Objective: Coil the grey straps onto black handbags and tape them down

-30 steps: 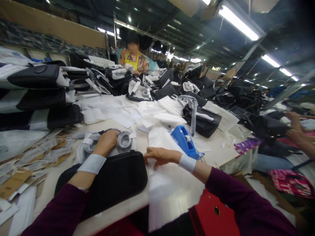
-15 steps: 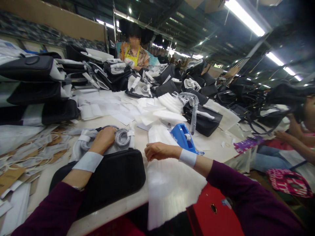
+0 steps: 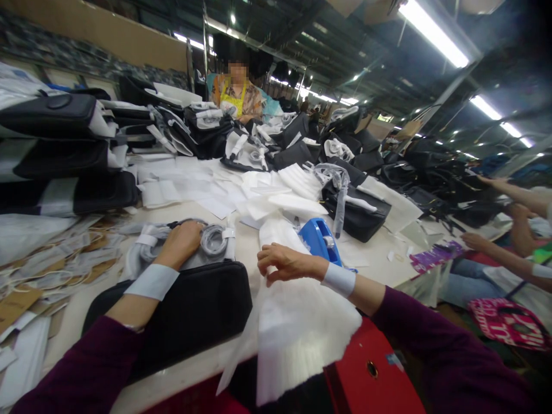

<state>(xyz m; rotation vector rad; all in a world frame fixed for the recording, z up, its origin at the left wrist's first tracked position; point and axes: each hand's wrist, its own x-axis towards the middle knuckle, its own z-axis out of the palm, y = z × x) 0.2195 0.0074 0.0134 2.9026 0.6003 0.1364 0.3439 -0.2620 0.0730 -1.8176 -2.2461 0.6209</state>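
My left hand (image 3: 183,242) is bent over the upper part of a black handbag (image 3: 194,305), its fingers closed on the bag's far edge and partly hidden. Beside those fingers lies a coiled strap (image 3: 214,240) in clear wrapping. My right hand (image 3: 288,263) is to the right of the bag, thumb and fingers curled at the top of a thin white strip (image 3: 241,348) that hangs over the table edge. Below that hand a white foam sheet (image 3: 302,339) drapes off the table. Just behind it stands a blue tape dispenser (image 3: 317,237).
Black bags (image 3: 73,115) are stacked at the left, above a heap of tags with cords (image 3: 81,253). White sheets (image 3: 185,181) and more bags (image 3: 293,149) cover the far table. A person (image 3: 235,98) is across it; another person's arm (image 3: 495,250) shows at right.
My right hand has shifted slightly right and its fingers have loosened a little. A thin white strip now hangs by it. My left hand stays on the bag.
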